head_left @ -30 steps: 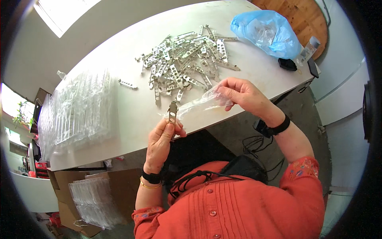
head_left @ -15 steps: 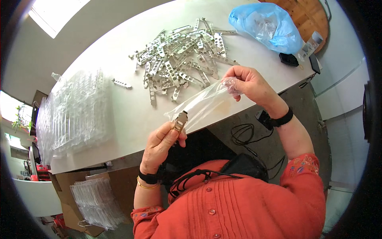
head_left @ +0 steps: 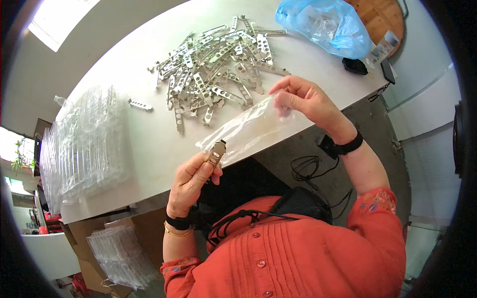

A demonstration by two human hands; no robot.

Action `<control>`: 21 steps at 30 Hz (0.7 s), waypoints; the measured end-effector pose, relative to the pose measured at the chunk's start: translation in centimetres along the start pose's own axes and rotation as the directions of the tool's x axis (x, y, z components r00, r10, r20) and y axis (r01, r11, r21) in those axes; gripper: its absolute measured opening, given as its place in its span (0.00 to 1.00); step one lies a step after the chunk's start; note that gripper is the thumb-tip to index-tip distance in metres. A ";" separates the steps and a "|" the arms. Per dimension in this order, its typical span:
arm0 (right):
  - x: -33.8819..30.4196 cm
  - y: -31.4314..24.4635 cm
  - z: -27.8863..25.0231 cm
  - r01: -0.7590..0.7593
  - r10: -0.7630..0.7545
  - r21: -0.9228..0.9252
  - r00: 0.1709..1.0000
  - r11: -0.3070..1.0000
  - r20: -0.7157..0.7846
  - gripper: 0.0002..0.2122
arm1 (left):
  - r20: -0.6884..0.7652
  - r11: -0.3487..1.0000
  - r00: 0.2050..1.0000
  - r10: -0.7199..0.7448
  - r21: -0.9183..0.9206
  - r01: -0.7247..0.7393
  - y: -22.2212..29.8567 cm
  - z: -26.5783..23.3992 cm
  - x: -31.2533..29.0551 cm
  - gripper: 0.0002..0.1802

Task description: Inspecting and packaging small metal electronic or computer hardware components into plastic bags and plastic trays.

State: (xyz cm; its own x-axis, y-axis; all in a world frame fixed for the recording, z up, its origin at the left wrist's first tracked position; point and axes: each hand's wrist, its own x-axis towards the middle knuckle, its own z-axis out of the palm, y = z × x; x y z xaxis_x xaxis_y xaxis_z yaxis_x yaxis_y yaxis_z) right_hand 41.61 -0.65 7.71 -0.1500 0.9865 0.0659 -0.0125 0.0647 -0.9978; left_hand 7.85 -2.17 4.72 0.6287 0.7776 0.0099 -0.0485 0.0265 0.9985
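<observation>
In my left hand (head_left: 188,183) a flat metal slot bracket (head_left: 216,153) with punched holes is pinched between thumb and fingers, its notched end pointing up. A clear plastic bag (head_left: 243,130) stretches from beside that bracket across to my right hand (head_left: 313,104), which has its far end between thumb and fingers. The bag looks flat, with nothing visible inside. Beyond both hands, a heap of similar metal brackets (head_left: 201,84) lies on the white table (head_left: 149,159). One single bracket (head_left: 140,105) rests apart, left of the heap.
Stacked clear plastic bags (head_left: 94,144) cover the table's left end. A blue plastic bag (head_left: 328,30) sits at the far right, near a black object (head_left: 354,65) and a phone-like black slab (head_left: 387,71). Below the table edge, a cardboard box (head_left: 79,238) holds more clear bags (head_left: 119,256).
The view has shifted slightly, so the table things sit a little further left. My right fingers have loosened and spread a bit at the bag's end; the left grip on the bracket stays.
</observation>
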 end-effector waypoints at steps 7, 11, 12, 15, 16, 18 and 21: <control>-0.2 0.2 0.3 0.104 -0.104 -0.044 0.994 0.994 0.017 0.06 | -0.005 0.999 1.000 -0.028 0.028 0.028 0.2 0.3 -0.1 0.15; -0.6 -0.4 -1.0 -0.020 0.024 -0.157 0.999 0.987 0.023 0.06 | -0.004 0.992 1.000 -0.003 0.127 0.004 0.7 -0.2 -0.1 0.14; -0.7 -0.6 -1.2 -0.037 0.032 -0.141 0.999 0.989 -0.031 0.06 | -0.002 0.991 1.000 -0.010 0.130 0.011 0.7 -0.4 -0.2 0.13; -1.1 -0.7 -2.7 -0.059 0.039 -0.126 0.987 0.990 -0.157 0.08 | 0.020 0.990 0.999 -0.027 0.142 0.024 0.9 -0.7 -0.5 0.12; -1.0 -0.8 -2.7 -0.033 0.011 -0.179 0.992 0.983 -0.125 0.07 | 0.035 0.988 0.999 -0.035 0.154 0.029 1.2 -0.6 -0.5 0.12; -0.9 -1.5 -2.4 0.023 -0.041 -0.279 0.997 0.960 -0.058 0.07 | 0.080 0.975 0.996 -0.051 0.220 0.032 1.9 -0.2 -0.3 0.11; -0.6 -2.7 -0.2 -0.041 0.118 -0.343 0.971 0.939 0.208 0.10 | 0.189 0.929 0.980 -0.055 0.370 -0.020 2.5 0.7 0.5 0.09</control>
State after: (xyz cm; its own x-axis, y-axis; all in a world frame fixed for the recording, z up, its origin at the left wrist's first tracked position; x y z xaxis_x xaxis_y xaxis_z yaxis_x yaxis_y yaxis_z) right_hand 41.89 -1.37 10.36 -0.3524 0.9343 -0.0536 0.3330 0.0717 -0.9402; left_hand 8.56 -2.13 7.30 0.7659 0.6420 -0.0344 0.2297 -0.2232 0.9473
